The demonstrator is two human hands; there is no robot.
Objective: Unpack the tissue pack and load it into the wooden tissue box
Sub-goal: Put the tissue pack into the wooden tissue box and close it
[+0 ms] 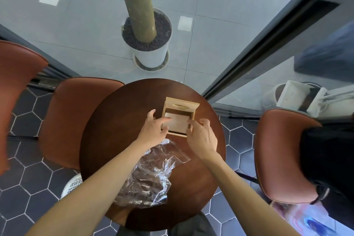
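Observation:
A light wooden tissue box stands on the round dark-brown table, its slotted lid tipped up at the far side. A pale stack of tissues lies inside the box. My left hand rests at the box's left edge, fingers reaching over the tissues. My right hand is at the box's right near corner, fingers curled on the rim. The empty clear plastic wrapper lies crumpled on the table nearer to me, under my left forearm.
Rust-coloured chairs stand left and right of the table. A white planter with a thick trunk stands behind glass beyond the table. A white perforated basket sits on the hexagon-tiled floor at the left.

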